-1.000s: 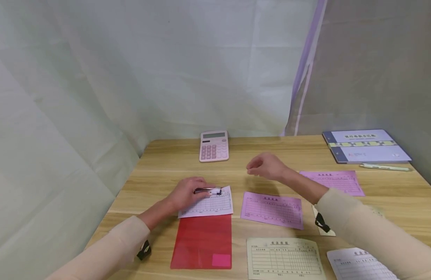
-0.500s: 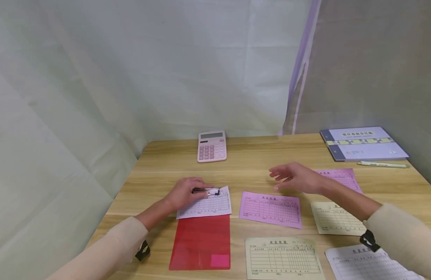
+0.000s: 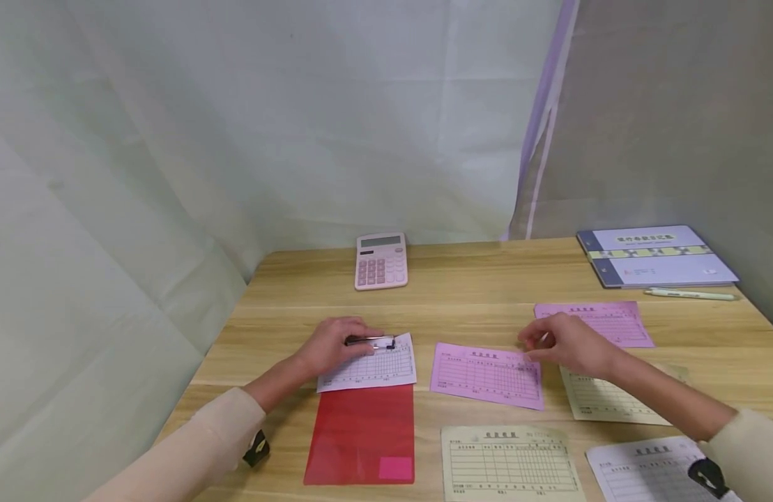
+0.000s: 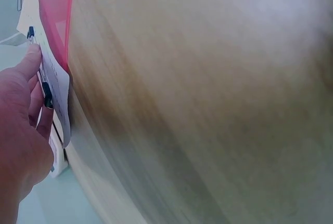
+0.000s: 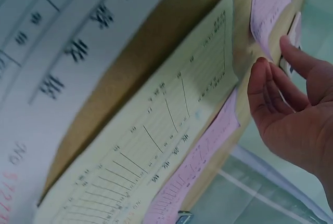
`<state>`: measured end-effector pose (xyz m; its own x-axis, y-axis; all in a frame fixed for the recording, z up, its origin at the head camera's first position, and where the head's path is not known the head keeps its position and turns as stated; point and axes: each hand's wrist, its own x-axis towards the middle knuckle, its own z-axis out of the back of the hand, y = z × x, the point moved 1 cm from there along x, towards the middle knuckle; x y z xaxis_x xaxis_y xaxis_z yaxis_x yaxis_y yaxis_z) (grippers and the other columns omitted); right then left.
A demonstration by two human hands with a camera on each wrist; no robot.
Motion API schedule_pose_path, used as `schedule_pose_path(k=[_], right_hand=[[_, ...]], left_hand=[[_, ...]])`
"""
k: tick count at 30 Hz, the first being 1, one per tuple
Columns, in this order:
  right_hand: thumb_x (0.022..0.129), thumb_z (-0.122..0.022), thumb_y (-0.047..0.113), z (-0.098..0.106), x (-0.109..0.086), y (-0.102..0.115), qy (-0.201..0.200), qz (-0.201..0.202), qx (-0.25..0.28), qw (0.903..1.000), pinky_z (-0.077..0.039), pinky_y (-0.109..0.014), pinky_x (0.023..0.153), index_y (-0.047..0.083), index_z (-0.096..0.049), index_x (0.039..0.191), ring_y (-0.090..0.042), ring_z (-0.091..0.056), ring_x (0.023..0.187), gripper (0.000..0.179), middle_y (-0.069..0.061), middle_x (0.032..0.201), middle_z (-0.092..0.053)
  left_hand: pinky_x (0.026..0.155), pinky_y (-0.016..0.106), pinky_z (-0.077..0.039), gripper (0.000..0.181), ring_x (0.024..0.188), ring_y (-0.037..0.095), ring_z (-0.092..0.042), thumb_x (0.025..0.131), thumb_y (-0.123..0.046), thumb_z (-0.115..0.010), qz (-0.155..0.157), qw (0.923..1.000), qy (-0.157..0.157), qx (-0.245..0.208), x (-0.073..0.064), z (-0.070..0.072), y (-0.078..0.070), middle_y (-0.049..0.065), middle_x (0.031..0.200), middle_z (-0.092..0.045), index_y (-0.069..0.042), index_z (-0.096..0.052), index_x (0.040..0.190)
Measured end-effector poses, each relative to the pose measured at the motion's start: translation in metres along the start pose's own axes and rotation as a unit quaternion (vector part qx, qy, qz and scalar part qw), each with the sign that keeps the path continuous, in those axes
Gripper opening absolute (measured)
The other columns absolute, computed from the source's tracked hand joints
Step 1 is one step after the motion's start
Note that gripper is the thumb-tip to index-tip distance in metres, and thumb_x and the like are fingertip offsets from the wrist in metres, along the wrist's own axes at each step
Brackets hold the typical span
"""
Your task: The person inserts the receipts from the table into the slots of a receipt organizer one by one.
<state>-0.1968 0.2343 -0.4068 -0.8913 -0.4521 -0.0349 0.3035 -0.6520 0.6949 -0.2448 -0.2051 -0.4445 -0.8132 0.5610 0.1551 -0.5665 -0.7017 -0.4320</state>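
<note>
My left hand (image 3: 336, 345) grips the metal clip (image 3: 381, 339) at the top of a red clipboard (image 3: 364, 436). A white receipt slip (image 3: 386, 369) lies over the board's upper part, beneath the clip. In the left wrist view the thumb presses on the clip (image 4: 44, 86), with the other fingers behind it. My right hand (image 3: 574, 346) is over the upper right corner of a pink receipt slip (image 3: 477, 380), just right of the clipboard. Its thumb and fingers are bent and apart; in the right wrist view the pink slip's (image 5: 266, 13) corner is close to the fingertips.
Another pink slip (image 3: 612, 328) lies behind the right hand. Two yellow slips (image 3: 511, 464) and a white slip (image 3: 643, 470) lie nearer. A pink calculator (image 3: 382, 265) stands at the back edge; a notebook (image 3: 656, 258) and a pen (image 3: 690, 294) are at the back right.
My right hand has moved right, then down from the table's middle to the pink slip's corner. Its fingers spread midway and are closer together now. The left hand has stayed on the clip.
</note>
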Motion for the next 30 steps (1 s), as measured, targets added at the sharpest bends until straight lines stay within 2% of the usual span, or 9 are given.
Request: schedule_pose_path(k=[9,19,30], right_hand=[[0.090,-0.083,0.006,-0.008,-0.007,0.000,-0.032,-0.041,-0.016,0.9985,-0.047,-0.026,0.063,0.003,-0.080,0.099,-0.015,-0.058,0.076,0.010,0.002,0.085,-0.071],[0.092,-0.080,0.001,-0.014,-0.009,-0.003,-0.052,-0.068,0.011,0.9963,-0.051,-0.026,0.058,0.002,-0.081,0.096,-0.017,-0.060,0.070,0.004,-0.001,0.085,-0.073],[0.097,-0.076,0.005,-0.013,-0.007,-0.002,-0.074,-0.039,-0.013,0.9964,-0.047,-0.027,0.063,0.007,-0.080,0.097,-0.017,-0.058,0.079,0.005,0.000,0.090,-0.071]], left_hand=[[0.076,0.028,-0.050,0.037,0.085,0.008,-0.061,0.091,-0.022,-0.087,-0.002,1.0000,0.002,0.004,0.000,0.000,0.002,-0.009,0.104,-0.075,-0.022,-0.080,0.128],[0.075,0.027,-0.049,0.038,0.085,0.009,-0.061,0.091,-0.022,-0.087,0.000,1.0000,0.004,0.004,0.000,0.000,0.001,-0.009,0.104,-0.074,-0.023,-0.080,0.128],[0.073,0.027,-0.048,0.038,0.084,0.010,-0.060,0.091,-0.023,-0.087,0.003,1.0000,0.007,-0.002,-0.001,0.001,-0.001,-0.010,0.103,-0.074,-0.022,-0.080,0.128]])
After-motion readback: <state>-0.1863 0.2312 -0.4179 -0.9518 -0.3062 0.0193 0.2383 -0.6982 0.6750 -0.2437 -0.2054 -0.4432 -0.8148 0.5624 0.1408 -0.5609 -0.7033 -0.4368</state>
